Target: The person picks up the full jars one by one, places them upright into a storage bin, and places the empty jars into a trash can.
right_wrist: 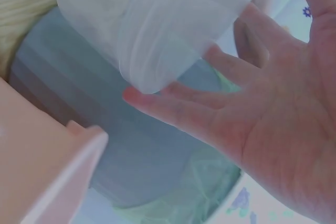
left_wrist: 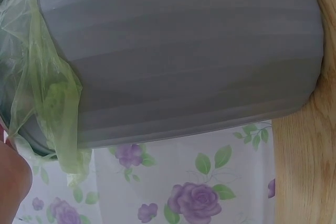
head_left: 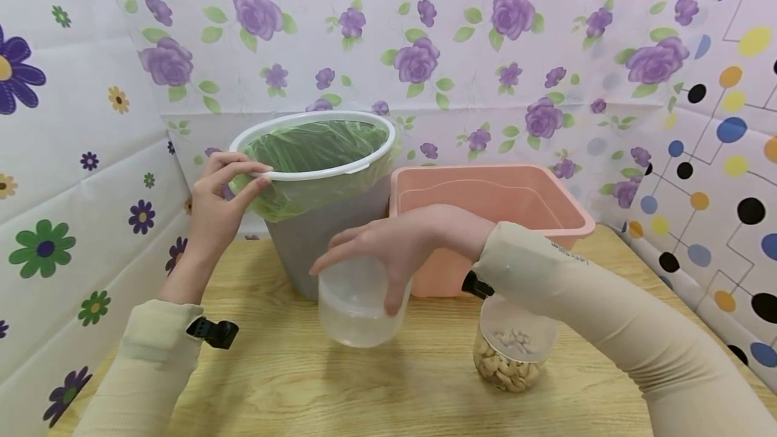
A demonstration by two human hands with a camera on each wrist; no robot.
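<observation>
A grey trash can (head_left: pixel 303 241) with a white rim and a green plastic liner (head_left: pixel 285 197) stands at the centre left. My left hand (head_left: pixel 221 194) pinches its rim and the liner at the left side, thumb below and fingers over the edge. In front of the can, my right hand (head_left: pixel 394 248) holds a translucent plastic jar (head_left: pixel 358 322) from above, fingers around its sides. The right wrist view shows fingertips against the jar (right_wrist: pixel 152 30). Whether the jar touches the table cannot be told. A second clear jar (head_left: pixel 512 366) holding cashews stands under the right forearm.
A pink plastic basin (head_left: pixel 485 187) stands right of the trash can, partly behind the right arm. Everything sits on a wood-grain table (head_left: pixel 273 383). Flower-patterned sheets (head_left: pixel 340 52) hang behind and at the left, with a dotted one at the right.
</observation>
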